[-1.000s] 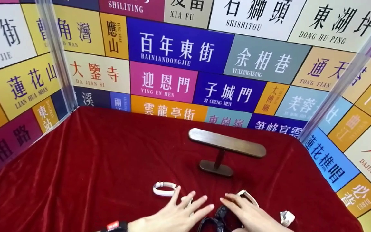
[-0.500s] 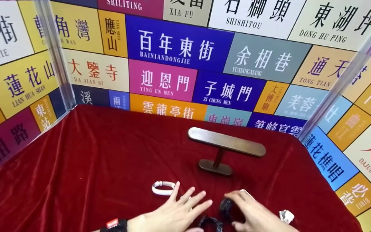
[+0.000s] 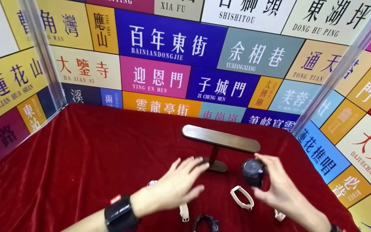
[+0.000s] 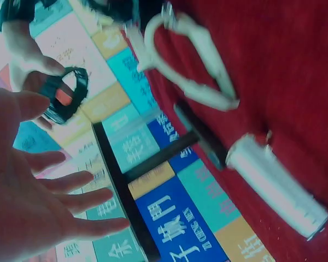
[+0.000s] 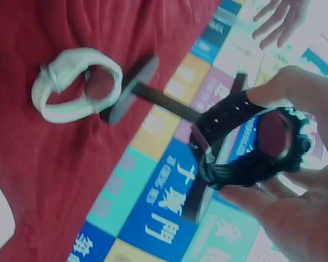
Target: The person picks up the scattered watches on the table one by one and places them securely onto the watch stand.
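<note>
Two hands are raised over the red cloth (image 3: 76, 161) in the head view: the right hand (image 3: 279, 190) pinches a black watch (image 3: 252, 171) between thumb and fingers, clear of the cloth, just right of the stand (image 3: 220, 141) and below the right end of its crossbar, whose long axis runs left to right. The left hand (image 3: 175, 185) holds nothing, its fingers spread and relaxed, its tips near the stand's base; the right hand is the nearer to the bar's free end. A white watch (image 3: 242, 197) lies on the cloth between the hands. Against the earlier frames, the black watch has been lifted from the cloth and both hands have moved up toward the stand. Left wrist view: the open palm (image 4: 27, 202) faces the stand (image 4: 126, 202), with the black watch (image 4: 63, 101) beyond it. Right wrist view: thumb and fingers (image 5: 300, 93) curl round the black watch (image 5: 251, 144), its closed strap loop turned toward the stand (image 5: 169, 106); a white watch (image 5: 76, 82) lies on the cloth.
</note>
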A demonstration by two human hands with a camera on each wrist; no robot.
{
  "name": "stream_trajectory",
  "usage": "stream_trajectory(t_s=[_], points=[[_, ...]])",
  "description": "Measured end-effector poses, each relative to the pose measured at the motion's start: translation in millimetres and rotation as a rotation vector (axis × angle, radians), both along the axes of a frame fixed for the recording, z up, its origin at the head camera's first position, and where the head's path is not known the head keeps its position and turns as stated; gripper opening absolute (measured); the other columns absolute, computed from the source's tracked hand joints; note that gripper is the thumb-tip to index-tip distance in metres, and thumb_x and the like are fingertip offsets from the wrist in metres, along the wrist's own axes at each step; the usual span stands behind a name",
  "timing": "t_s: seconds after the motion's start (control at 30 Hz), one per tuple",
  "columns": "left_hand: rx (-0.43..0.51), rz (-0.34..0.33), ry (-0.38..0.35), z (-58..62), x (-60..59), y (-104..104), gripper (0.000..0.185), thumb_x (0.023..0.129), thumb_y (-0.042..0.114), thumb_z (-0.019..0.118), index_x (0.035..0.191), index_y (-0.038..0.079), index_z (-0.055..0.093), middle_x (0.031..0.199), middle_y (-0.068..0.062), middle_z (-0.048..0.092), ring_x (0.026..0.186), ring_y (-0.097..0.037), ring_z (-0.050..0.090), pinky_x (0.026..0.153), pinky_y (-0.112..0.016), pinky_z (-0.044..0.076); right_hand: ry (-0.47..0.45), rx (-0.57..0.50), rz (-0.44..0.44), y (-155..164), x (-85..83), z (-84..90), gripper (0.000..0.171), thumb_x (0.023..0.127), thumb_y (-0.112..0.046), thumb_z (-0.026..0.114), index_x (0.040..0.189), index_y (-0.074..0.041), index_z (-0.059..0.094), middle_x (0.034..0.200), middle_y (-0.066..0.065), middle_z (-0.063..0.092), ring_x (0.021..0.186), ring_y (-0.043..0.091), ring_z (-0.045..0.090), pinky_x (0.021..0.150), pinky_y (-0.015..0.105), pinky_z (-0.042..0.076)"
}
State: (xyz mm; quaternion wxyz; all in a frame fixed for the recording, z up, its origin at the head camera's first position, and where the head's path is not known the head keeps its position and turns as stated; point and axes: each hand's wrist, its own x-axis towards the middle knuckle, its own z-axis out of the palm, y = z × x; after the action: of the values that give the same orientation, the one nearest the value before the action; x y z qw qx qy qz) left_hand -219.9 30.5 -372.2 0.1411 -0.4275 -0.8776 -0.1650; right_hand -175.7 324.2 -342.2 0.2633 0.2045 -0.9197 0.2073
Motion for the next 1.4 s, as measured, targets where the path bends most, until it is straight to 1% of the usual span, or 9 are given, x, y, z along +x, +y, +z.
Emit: stream_trajectory(t_s=[0.1,0.23,0.4,0.5,0.67,0.83,0.97,1.23,1.4], points=[[0.078,0.036,0.042,6.4,-17.7,2.5,0.053,0.093,0.036,0.047,0.14,0.015,0.035,0.142,-0.009,0.039,0.132,-0.025,0.036,0.107,-0.052,0.031,0.07,-0.025,0.021,7.3,-6.7,7.0,0.09,0.049,0.009,0.08,0.131,-0.001,0.044,0.12,0.012,0.047,0.108,0.017,0.05,0.098,0.002,0.027],[0.171,0.096,0.194,7.9,-42.1,8.2,0.045,0.089,0.026,0.054,0.131,0.01,0.046,0.131,-0.009,0.049,0.124,-0.021,0.045,0.101,-0.047,0.039,0.173,-0.054,0.076,16.5,-20.7,10.0,0.09,0.047,0.014,0.08,0.129,0.001,0.047,0.121,0.017,0.045,0.111,0.014,0.045,0.098,0.004,0.032],[0.206,0.134,0.316,9.6,-70.9,10.9,0.045,0.085,0.022,0.06,0.127,0.01,0.049,0.127,-0.01,0.051,0.12,-0.024,0.046,0.1,-0.05,0.039,0.172,-0.138,0.124,17.2,-32.1,16.3,0.083,0.048,0.023,0.076,0.124,0.008,0.046,0.122,0.022,0.042,0.112,0.008,0.044,0.094,0.005,0.038],[0.191,0.122,0.27,14.2,-86.3,9.9,0.05,0.084,0.024,0.063,0.13,0.011,0.047,0.133,-0.011,0.047,0.125,-0.026,0.042,0.103,-0.055,0.034,0.165,-0.15,0.116,25.2,-42.1,14.7,0.084,0.05,0.024,0.075,0.126,0.006,0.045,0.124,0.021,0.043,0.114,0.009,0.044,0.096,0.005,0.036],[0.168,0.09,0.071,18.5,-109.0,9.5,0.057,0.084,0.028,0.065,0.135,0.012,0.044,0.141,-0.012,0.039,0.133,-0.027,0.034,0.106,-0.058,0.028,0.166,-0.1,0.078,45.4,-62.5,2.2,0.09,0.052,0.018,0.078,0.131,-0.005,0.044,0.126,0.014,0.048,0.118,0.004,0.041,0.101,0.005,0.027],[0.207,0.033,-0.03,12.9,-125.4,8.2,0.057,0.084,0.025,0.066,0.134,0.006,0.044,0.138,-0.015,0.041,0.129,-0.026,0.04,0.108,-0.044,0.034,0.121,-0.08,0.075,52.0,-71.7,-7.4,0.089,0.055,0.015,0.079,0.133,-0.008,0.042,0.127,0.014,0.049,0.12,0.001,0.041,0.102,0.004,0.026],[0.259,-0.007,-0.07,10.7,-131.9,6.8,0.054,0.085,0.019,0.064,0.132,0.0,0.045,0.133,-0.017,0.045,0.123,-0.026,0.046,0.106,-0.033,0.037,0.068,-0.093,0.055,54.7,-76.7,-11.0,0.088,0.057,0.012,0.079,0.134,-0.01,0.042,0.126,0.011,0.05,0.115,0.0,0.044,0.097,0.002,0.027],[0.281,-0.058,-0.065,13.6,-136.2,7.8,0.048,0.087,0.014,0.061,0.129,-0.003,0.047,0.127,-0.014,0.051,0.118,-0.025,0.05,0.105,-0.033,0.039,-0.011,-0.113,-0.041,55.9,-84.3,-13.6,0.082,0.06,0.003,0.08,0.132,-0.013,0.045,0.122,0.004,0.056,0.11,0.007,0.049,0.09,0.003,0.03],[0.282,-0.057,-0.071,11.9,-137.2,6.0,0.047,0.087,0.015,0.061,0.13,-0.002,0.047,0.128,-0.014,0.051,0.119,-0.025,0.05,0.105,-0.032,0.039,-0.064,-0.104,-0.099,51.4,-88.4,-16.0,0.08,0.059,-0.002,0.082,0.13,-0.017,0.046,0.117,0.002,0.059,0.107,0.015,0.054,0.087,0.015,0.037]])
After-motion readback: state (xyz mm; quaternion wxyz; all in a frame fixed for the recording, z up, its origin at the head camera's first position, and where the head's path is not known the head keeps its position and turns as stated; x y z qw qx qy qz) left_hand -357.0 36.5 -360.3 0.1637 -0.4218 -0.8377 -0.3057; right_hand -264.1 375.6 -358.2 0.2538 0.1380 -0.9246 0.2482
